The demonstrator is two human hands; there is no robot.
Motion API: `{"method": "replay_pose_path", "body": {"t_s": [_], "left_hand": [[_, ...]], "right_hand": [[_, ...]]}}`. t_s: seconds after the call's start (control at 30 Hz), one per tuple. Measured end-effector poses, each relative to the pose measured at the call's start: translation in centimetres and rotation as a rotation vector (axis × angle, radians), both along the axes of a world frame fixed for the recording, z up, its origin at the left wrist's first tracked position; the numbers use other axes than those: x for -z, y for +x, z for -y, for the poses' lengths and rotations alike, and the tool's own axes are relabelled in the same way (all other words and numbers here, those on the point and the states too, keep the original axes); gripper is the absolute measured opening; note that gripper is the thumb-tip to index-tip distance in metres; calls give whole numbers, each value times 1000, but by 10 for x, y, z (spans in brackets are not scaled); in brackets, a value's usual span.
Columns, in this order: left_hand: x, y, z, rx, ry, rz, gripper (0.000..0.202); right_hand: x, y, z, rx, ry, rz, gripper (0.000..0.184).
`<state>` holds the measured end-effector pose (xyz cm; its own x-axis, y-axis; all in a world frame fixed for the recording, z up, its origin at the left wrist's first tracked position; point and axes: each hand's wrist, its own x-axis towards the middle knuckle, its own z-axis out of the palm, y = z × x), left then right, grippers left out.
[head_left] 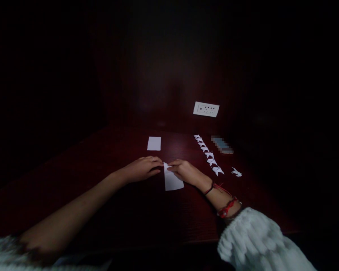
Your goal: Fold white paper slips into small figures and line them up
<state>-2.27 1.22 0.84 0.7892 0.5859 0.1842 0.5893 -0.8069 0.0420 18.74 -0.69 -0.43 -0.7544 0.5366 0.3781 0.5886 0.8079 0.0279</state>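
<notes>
A small white sheet of paper (173, 181) lies on the dark red table in front of me, its top corner coming to a point. My left hand (142, 168) rests at its upper left, fingertips touching that corner and thumb held apart from the fingers. From the other side my right hand (188, 171) presses on the paper's upper part with finger and thumb, covering its upper right portion. Above my left hand lies a flat white rectangular stack or sheet of paper (154, 143).
To the right runs a slanting row of several folded white paper pieces (207, 152). A phone (222, 145) lies beyond it, and a small crumpled white piece (236, 172) sits nearer. A socket panel (206, 109) is on the back wall. The surroundings are very dark.
</notes>
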Motion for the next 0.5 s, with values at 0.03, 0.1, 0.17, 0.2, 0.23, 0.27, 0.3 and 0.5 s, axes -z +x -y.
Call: {"method": "replay_pose_path", "body": {"t_s": [0.03,0.1,0.17,0.2,0.23,0.27,0.3,0.5], "left_hand": [[0,0,0,-2,6,3,27],[-2,0,1,-17,24,12,27],[-4,1,3,-36,40,28,28],[-4,1,4,-38,43,34,30],[-5,2,4,-31,40,37,32],[-5,2,5,-20,34,35,33],[-4,3,5,-7,25,27,33],[3,2,1,6,-6,1,34]], "right_hand": [[0,-1,0,3,14,15,26],[-1,-3,1,5,35,42,26],[-1,-5,1,10,51,57,26],[-1,-6,2,17,58,56,27],[-1,-7,2,23,63,51,27],[-1,-7,2,28,68,46,27],[-1,-8,2,31,72,45,27],[-1,-7,2,12,105,127,24]]}}
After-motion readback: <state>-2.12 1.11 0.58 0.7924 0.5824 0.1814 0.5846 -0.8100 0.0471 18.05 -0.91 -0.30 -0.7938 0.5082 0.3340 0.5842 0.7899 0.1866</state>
